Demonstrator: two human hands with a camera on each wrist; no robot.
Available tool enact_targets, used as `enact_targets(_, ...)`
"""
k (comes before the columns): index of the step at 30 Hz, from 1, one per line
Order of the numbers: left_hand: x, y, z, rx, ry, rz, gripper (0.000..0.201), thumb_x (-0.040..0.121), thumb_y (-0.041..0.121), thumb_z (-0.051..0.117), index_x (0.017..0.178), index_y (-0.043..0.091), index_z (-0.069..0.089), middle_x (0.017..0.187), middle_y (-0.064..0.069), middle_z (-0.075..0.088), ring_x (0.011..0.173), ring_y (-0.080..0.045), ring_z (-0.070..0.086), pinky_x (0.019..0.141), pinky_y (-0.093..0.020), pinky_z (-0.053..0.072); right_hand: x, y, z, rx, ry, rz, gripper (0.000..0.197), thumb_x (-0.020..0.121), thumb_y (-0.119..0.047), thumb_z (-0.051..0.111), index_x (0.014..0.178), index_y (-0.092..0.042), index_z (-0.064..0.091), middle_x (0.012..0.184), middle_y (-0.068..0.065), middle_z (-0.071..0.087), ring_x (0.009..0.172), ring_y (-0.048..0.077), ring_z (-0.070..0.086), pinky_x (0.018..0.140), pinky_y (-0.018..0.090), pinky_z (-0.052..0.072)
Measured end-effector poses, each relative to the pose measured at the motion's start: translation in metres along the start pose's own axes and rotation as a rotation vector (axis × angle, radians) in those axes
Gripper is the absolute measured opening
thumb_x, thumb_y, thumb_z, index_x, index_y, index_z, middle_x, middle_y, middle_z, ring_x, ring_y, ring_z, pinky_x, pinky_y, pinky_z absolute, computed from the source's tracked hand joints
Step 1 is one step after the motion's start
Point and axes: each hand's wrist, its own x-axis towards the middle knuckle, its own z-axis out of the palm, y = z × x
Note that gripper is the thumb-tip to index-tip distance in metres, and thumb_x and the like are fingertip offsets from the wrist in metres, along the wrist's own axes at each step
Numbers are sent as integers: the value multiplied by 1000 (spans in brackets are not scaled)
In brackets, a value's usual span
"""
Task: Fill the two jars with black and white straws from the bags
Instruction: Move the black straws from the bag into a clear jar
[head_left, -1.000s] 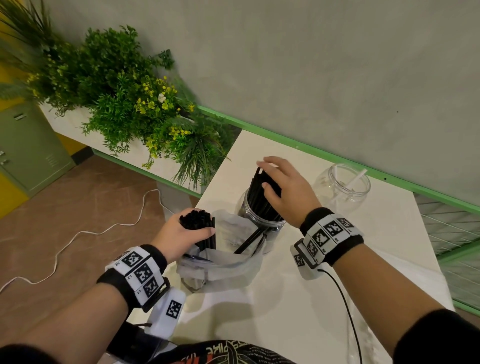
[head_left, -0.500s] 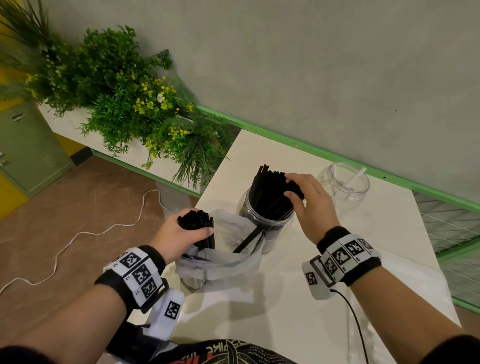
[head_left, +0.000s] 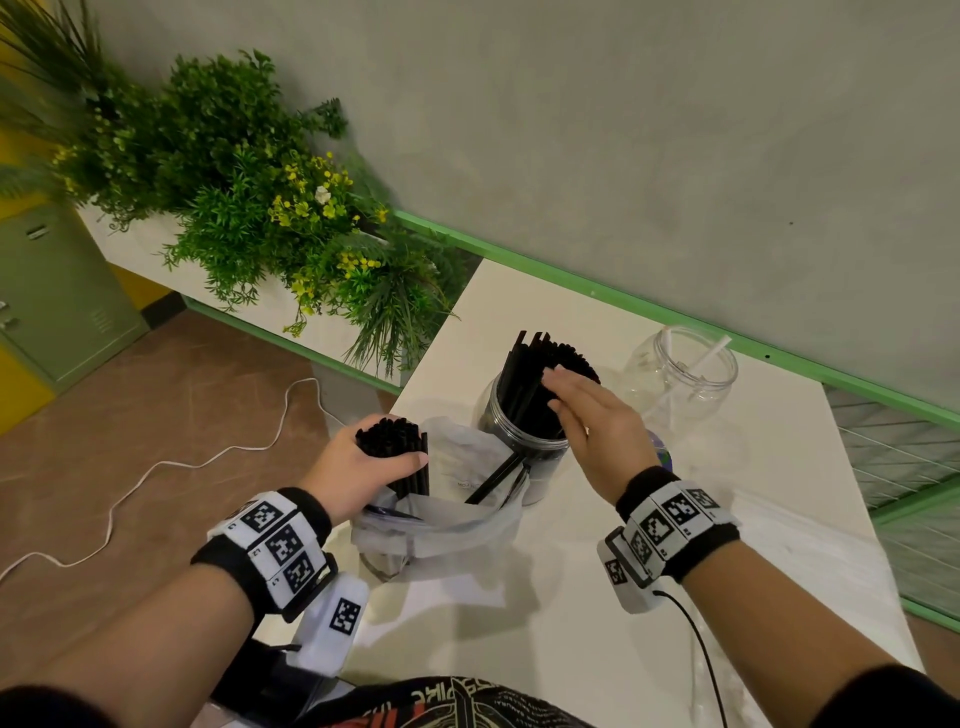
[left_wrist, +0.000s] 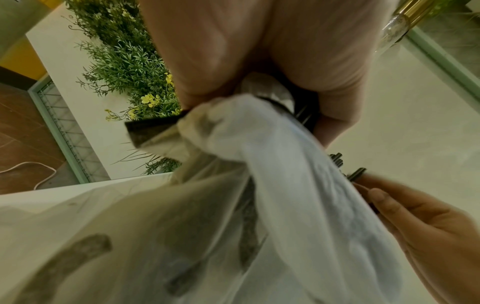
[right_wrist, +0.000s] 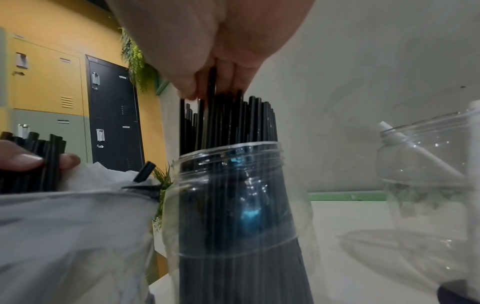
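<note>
My left hand (head_left: 384, 465) grips a bundle of black straws (head_left: 392, 439) that stands upright out of a translucent plastic bag (head_left: 447, 525) at the table's left edge. In the left wrist view the bag (left_wrist: 272, 185) hangs under my palm. Right behind the bag stands a clear jar (head_left: 524, 452) packed with black straws (head_left: 530, 374). My right hand (head_left: 566, 395) lies with straight fingers against the tops of those straws; its fingertips (right_wrist: 221, 82) touch their ends. A second clear jar (head_left: 685, 374) at the back right holds a white straw (right_wrist: 415, 156).
A loose black straw (head_left: 491, 480) leans out of the bag's mouth. A white planter with green plants (head_left: 249, 208) stands left of the white table (head_left: 623, 597). A green rail (head_left: 623, 301) and a grey wall run behind the jars. A white cable lies on the floor (head_left: 156, 467).
My right hand slid from the far top of the jar's straws around to their near right side, with its fingers now flat. The left hand has kept its hold on the bundle.
</note>
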Motion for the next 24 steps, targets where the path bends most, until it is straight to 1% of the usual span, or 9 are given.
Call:
enact_targets(2, -1, 0, 1, 3, -4, 3, 20, 73, 9, 80, 81, 19, 64, 79, 1, 66, 80, -17, 62, 76, -31, 46, 6, -6, -3, 15, -11, 46, 44, 97, -16, 52, 140, -11, 44, 147, 4, 41, 134, 11, 38, 110, 12, 26)
enact_targets(5, -2, 0, 0, -2, -8, -9, 25, 64, 22, 82, 82, 20, 65, 80, 1, 66, 81, -18, 63, 79, -34, 49, 15, -11, -2, -56, -161, 63, 57, 97, -21, 52, 149, -12, 28, 155, 2, 26, 143, 12, 22, 118, 23, 18)
enact_targets(7, -2, 0, -1, 6, -4, -14, 28, 61, 29, 78, 84, 20, 65, 81, 1, 66, 82, -18, 63, 77, -33, 49, 19, -11, 2, -69, -193, 57, 48, 98, -21, 50, 144, -13, 39, 149, 5, 40, 138, 17, 33, 114, 36, 31)
enact_targets(9, -3, -1, -1, 11, -1, -13, 25, 64, 26, 80, 83, 21, 65, 81, 1, 66, 82, -17, 63, 75, -31, 47, 26, -9, 4, -39, -71, 28, 43, 96, -18, 52, 138, -9, 46, 141, 8, 47, 130, 20, 41, 110, 37, 37)
enact_targets(11, -4, 1, 0, 18, 4, -11, 22, 68, 22, 81, 83, 21, 64, 81, 1, 66, 81, -17, 63, 75, -29, 47, 37, -9, 6, -33, -15, 45, 53, 94, -19, 57, 142, -7, 38, 145, 10, 38, 133, 19, 34, 114, 28, 28)
enact_targets(14, -4, 1, 1, 29, 8, -14, 18, 75, 10, 78, 85, 18, 65, 83, -1, 66, 82, -17, 63, 75, -29, 46, 51, -10, 14, -62, -164, 44, 63, 94, -24, 58, 148, -9, 29, 152, 9, 31, 138, 18, 28, 117, 25, 18)
enact_targets(18, -4, 1, 0, 22, 13, -20, 19, 75, 9, 78, 87, 16, 64, 84, -2, 66, 82, -17, 63, 74, -28, 47, 57, -6, 24, -34, -123, -16, 43, 88, -4, 62, 130, -3, 54, 128, 17, 54, 118, 32, 52, 104, 45, 42)
enact_targets(22, -4, -2, -2, 6, 18, -34, 27, 69, 17, 83, 89, 14, 65, 85, -4, 67, 83, -18, 64, 77, -31, 49, 56, -6, 32, -81, -105, -44, 40, 88, -2, 61, 128, -1, 57, 128, 17, 58, 118, 31, 53, 109, 29, 32)
enact_targets(24, -4, -3, -3, -25, 14, -42, 36, 61, 28, 79, 90, 13, 66, 85, -4, 68, 83, -18, 64, 77, -32, 50, 53, -5, 37, -142, -88, -171, 35, 84, -2, 63, 119, 2, 63, 121, 16, 64, 114, 31, 60, 104, 33, 41)
